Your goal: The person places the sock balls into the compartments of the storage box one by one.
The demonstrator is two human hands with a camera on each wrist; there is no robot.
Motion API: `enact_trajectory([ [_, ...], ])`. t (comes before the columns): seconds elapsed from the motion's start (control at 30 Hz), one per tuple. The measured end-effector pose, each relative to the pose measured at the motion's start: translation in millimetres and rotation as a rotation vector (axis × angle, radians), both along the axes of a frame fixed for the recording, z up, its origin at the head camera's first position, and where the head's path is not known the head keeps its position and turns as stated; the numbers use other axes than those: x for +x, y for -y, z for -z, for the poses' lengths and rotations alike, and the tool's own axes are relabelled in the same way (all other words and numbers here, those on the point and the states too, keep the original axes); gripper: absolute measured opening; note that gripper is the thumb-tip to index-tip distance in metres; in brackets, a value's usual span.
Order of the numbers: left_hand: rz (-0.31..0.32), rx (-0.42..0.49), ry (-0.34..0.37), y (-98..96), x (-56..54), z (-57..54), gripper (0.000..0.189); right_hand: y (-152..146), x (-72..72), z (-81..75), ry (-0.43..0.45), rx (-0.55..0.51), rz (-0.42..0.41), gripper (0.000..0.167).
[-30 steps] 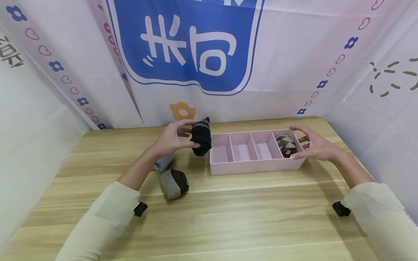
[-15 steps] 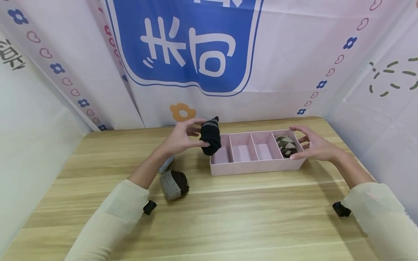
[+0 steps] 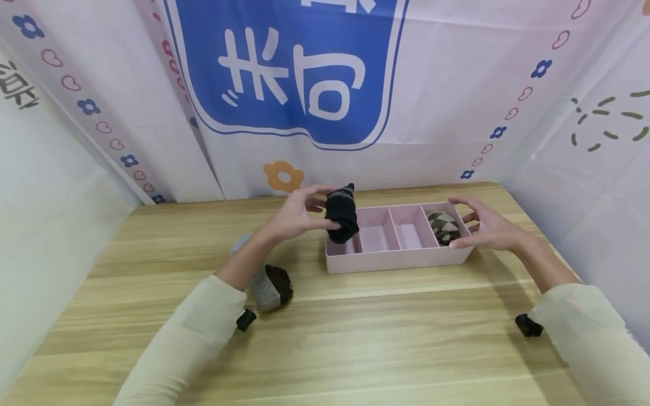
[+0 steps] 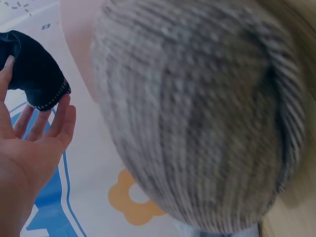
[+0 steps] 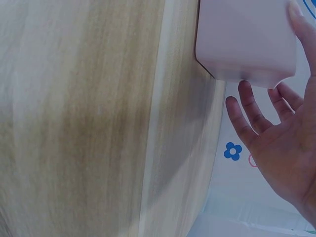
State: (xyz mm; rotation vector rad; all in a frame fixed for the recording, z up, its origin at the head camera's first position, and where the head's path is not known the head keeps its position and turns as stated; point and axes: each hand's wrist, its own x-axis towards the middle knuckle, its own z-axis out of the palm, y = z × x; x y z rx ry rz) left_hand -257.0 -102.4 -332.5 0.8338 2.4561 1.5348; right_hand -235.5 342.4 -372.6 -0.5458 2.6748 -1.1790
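Pinches a rolled black sock (image 3: pixel 342 218) between the part-open thumb and fingers of the left hand (image 3: pixel 296 218), over the left end of the pink four-compartment box (image 3: pixel 398 262). Grips the box's right end with the right hand (image 3: pixel 491 226), thumb and index finger spread across it, next to a rolled diamond-patterned sock (image 3: pixel 444 226) in the rightmost compartment. Reaches past a rolled gray-and-brown sock (image 3: pixel 271 287) left of the box.
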Motion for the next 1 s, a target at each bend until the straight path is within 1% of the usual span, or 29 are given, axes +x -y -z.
enact_trajectory([
  [0.1,0.005,0.012,0.006,-6.2,-1.1,0.0,0.072,-0.3,0.2,-0.8,0.002,0.000,0.001,0.104],
  [0.33,0.041,0.054,0.025,-21.2,-2.5,0.1,0.072,0.2,1.2,-1.2,0.012,0.006,0.006,0.105],
  [0.57,0.060,0.061,0.026,-36.1,-3.3,0.0,0.071,0.9,1.8,-1.7,0.014,0.006,0.008,0.105],
  [0.7,0.060,0.055,0.021,-43.5,-3.3,-0.3,0.071,1.1,2.1,-1.6,0.016,0.004,0.007,0.105],
  [1.0,0.074,0.064,0.045,-56.6,-3.9,-1.8,0.071,1.5,2.2,-2.1,0.008,0.010,0.007,0.104],
])
